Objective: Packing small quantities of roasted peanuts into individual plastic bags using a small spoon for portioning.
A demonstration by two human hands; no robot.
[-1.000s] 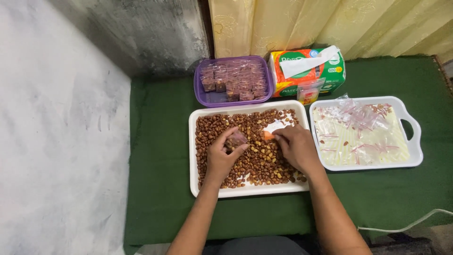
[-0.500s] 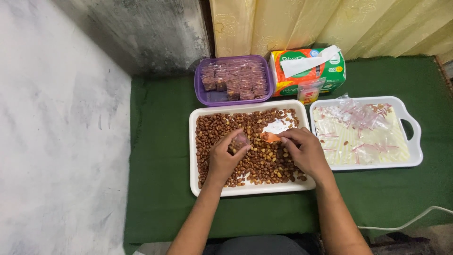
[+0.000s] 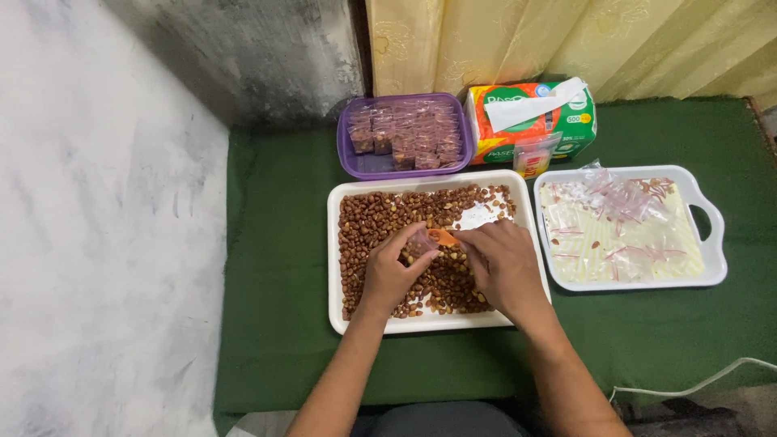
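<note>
— Where's the little bag?
— I see the small clear bag (image 3: 420,242) pinched in my left hand (image 3: 390,273); right hand (image 3: 503,265) grips an orange scoop (image 3: 444,237) at its mouth, over the peanut tray (image 3: 333,267).
— Progress?
— Purple tub (image 3: 348,162) at 12 o'clock holds many filled packets; empty bags (image 3: 615,198) at 3 o'clock, plenty left, I judge.

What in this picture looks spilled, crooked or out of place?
Little stands out. A few loose peanuts lie among the empty bags in the right white tray, away from the peanut tray. Both hands, left hand and right hand, work over the peanut tray. Nothing appears spilled on the green cloth.
</note>
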